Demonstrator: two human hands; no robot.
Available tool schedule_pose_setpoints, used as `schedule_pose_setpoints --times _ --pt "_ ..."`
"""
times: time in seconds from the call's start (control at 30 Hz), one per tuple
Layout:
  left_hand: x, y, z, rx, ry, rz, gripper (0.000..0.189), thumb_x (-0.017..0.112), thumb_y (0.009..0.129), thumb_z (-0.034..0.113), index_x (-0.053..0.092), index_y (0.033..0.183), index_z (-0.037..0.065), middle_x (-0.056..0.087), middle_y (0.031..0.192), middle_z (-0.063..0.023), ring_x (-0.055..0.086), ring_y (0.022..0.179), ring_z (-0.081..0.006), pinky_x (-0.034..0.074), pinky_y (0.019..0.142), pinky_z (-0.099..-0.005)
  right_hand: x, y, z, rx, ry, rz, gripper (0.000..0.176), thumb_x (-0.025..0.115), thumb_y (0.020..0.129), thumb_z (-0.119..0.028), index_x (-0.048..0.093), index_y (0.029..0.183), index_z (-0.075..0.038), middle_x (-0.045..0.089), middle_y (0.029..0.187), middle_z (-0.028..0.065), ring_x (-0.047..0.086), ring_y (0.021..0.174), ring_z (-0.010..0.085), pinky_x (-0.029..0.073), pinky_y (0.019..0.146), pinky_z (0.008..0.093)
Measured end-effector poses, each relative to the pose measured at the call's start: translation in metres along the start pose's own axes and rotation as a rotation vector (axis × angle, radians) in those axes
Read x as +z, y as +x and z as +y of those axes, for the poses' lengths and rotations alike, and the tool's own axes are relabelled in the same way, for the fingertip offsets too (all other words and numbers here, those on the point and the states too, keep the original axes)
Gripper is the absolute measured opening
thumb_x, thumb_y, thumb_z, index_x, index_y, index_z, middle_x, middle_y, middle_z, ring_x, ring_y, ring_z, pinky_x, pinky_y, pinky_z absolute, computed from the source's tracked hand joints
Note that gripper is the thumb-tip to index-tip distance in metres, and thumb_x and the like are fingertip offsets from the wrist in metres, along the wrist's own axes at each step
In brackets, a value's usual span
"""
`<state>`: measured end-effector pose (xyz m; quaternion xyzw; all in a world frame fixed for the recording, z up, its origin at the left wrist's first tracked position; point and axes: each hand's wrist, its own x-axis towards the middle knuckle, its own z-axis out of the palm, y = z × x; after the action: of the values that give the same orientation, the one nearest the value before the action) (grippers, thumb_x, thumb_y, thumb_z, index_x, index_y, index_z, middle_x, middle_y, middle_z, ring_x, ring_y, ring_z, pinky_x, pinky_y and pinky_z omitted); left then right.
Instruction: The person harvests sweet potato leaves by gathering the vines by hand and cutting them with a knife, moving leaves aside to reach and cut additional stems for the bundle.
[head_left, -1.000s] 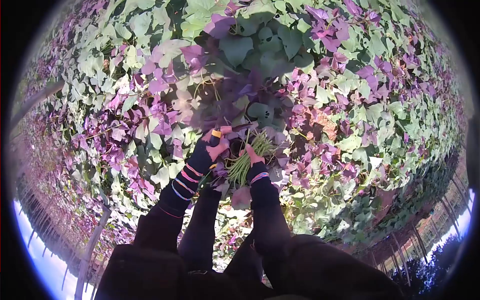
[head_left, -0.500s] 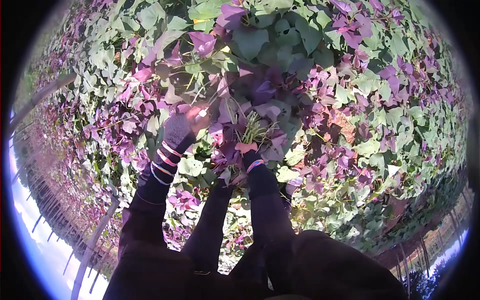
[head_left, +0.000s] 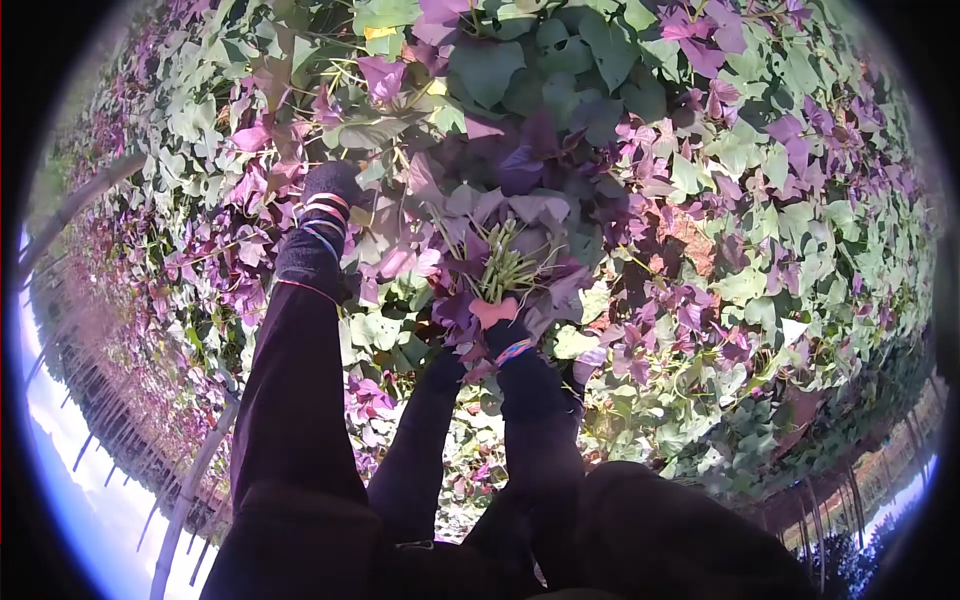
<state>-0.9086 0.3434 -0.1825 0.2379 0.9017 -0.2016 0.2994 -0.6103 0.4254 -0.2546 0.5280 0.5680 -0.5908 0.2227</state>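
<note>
My right hand (head_left: 493,312) is closed around a bunch of cut leafy stems (head_left: 510,262), which look like sweet potato vine tips. The pale cut ends point up and away from me, with green and purple leaves spread around them. A dark sleeve and a pink-and-blue band cover that wrist. To the left, my left hand (head_left: 332,180) reaches into the foliage in a dark covering, with several rubber bands (head_left: 322,215) round the wrist. Its fingers are hidden, so their grip does not show. Purple leaves (head_left: 258,185) lie beside it.
Dense green and purple vines (head_left: 740,200) cover the ground all around. Reddish soil (head_left: 688,240) shows through at the right. A wooden pole (head_left: 190,490) stands at lower left, and thin stakes line the field's edges. My legs (head_left: 415,450) are below, among the leaves.
My left hand has moved left and away from me, off the spot beside the bunch, and its fingers have gone out of sight. My right hand still holds the bunch, almost unmoved.
</note>
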Motion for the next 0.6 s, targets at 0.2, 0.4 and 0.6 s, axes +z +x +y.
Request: schedule_pose_setpoints --times 0.2,0.4,0.6 --pt "0.061 0.014 -0.048 -0.383 -0.098 -0.085 0.023 0.047 0.076 0.019 0.054 0.097 0.017 0.055 0.097 -0.0118 0.054 0.088 -0.0280 0.044 0.073 -0.0393 -0.045 -0.049 -0.039 -0.070 0.058 0.033 0.034 0.061 0.059 -0.024 0.055 0.068 0.007 0.056 0.061 0.0182 0.056 0.062 0.0261 0.043 0.056 0.0350" --pt "0.027 -0.023 -0.017 -0.134 -0.902 -0.211 0.029 0.050 0.073 0.024 0.052 0.096 0.006 0.056 0.082 -0.0147 0.054 0.073 -0.0285 0.042 0.062 -0.0364 -0.095 -0.082 -0.021 -0.022 0.220 -0.112 0.026 0.067 0.061 -0.015 0.056 0.076 0.002 0.057 0.072 0.0058 0.053 0.065 0.0123 0.043 0.060 0.0279" --pt "0.077 -0.055 0.091 0.679 -0.891 0.058 0.017 0.048 0.078 0.013 0.050 0.092 0.002 0.052 0.079 -0.0057 0.053 0.069 -0.0161 0.044 0.063 -0.0278 -0.096 -0.099 -0.001 -0.021 0.184 -0.110 0.027 0.067 0.062 -0.016 0.056 0.077 0.002 0.058 0.074 0.0059 0.053 0.066 0.0121 0.043 0.062 0.0274"
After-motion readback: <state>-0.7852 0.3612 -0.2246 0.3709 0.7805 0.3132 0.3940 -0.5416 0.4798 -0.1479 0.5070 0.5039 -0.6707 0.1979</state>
